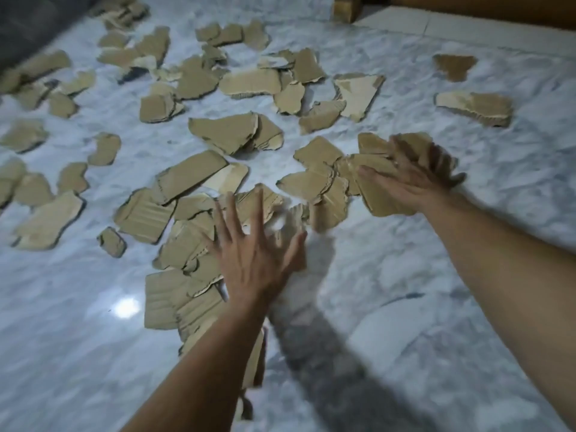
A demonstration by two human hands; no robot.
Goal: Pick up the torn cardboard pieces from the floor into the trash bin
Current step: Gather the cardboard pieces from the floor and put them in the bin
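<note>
Several torn brown cardboard pieces lie scattered over a white marble floor. My left hand hovers with fingers spread over a loose pile of pieces near the middle. My right hand reaches to the right, fingers spread and blurred, pressed against a cluster of pieces; I cannot tell whether it grips any. No trash bin is in view.
Two separate pieces lie at the far right. A wooden furniture leg stands at the back, with a raised pale ledge beside it. A dark object fills the top left corner.
</note>
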